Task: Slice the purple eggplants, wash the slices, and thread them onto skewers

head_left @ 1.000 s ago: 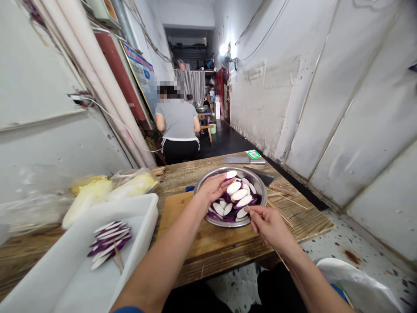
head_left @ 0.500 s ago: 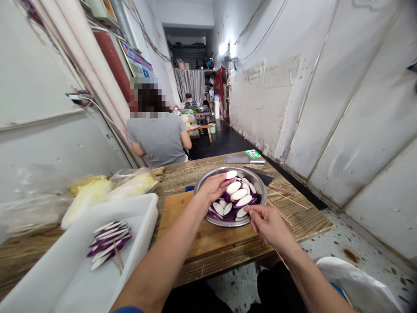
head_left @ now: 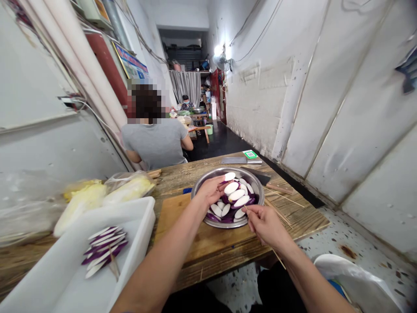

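Observation:
A steel bowl (head_left: 257, 188) on the wooden table holds several eggplant slices (head_left: 237, 195), white with purple skin. My left hand (head_left: 211, 191) reaches into the bowl, its fingers curled over a slice at the left side. My right hand (head_left: 264, 222) hovers at the bowl's near rim, pinched on a thin bamboo skewer (head_left: 277, 256) that runs down past my wrist.
A white tray (head_left: 137, 226) at the left holds skewered eggplant slices (head_left: 103, 248). Bagged cabbage (head_left: 128, 187) lies behind it. A wooden cutting board (head_left: 176, 213) sits under the bowl, loose skewers (head_left: 282, 201) to its right. A person in a grey shirt (head_left: 155, 140) sits beyond the table.
The person in grey has moved from standing farther back to sitting close behind the table. My hands have barely shifted; the view drifted slightly left.

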Tool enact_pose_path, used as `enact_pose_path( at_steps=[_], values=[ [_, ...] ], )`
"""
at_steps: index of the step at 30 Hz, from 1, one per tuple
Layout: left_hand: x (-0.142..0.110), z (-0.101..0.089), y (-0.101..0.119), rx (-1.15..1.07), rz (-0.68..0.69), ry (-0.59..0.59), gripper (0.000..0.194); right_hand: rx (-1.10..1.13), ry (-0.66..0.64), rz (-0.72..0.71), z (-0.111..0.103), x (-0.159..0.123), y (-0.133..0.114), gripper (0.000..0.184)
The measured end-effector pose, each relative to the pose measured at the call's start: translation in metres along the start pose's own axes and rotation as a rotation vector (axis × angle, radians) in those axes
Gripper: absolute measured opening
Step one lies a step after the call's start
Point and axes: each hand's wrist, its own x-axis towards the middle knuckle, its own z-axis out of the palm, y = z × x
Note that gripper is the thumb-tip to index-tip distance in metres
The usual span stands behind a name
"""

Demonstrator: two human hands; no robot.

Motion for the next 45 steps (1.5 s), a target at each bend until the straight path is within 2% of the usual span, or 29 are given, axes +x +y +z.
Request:
enact_pose_path(
  at_steps=[8,14,28,32,38,45],
  values=[
    [-0.003,0.002,-0.001,0.004,0.014,-0.036,0.017,-0.038,0.019,-0.047,0.000,0.001,0.005,0.027],
    [-0.009,0.006,0.000,0.019,0.019,-0.029,0.016,-0.007,0.030,-0.027,0.002,0.001,0.004,0.027],
    [-0.018,0.011,0.004,-0.023,-0.036,-0.102,0.018,0.032,0.049,-0.097,0.005,-0.001,0.009,0.030],
    [-0.021,0.015,0.003,-0.042,0.062,-0.150,0.017,0.052,0.037,-0.126,0.004,-0.005,0.012,0.032],
    [-0.024,0.023,-0.002,-0.059,0.221,-0.052,0.013,0.062,0.042,-0.150,0.005,-0.008,0.016,0.035],
    [-0.029,0.034,-0.004,-0.077,0.251,0.019,0.009,0.031,0.073,-0.183,0.002,-0.012,0.012,0.035]
  ],
)
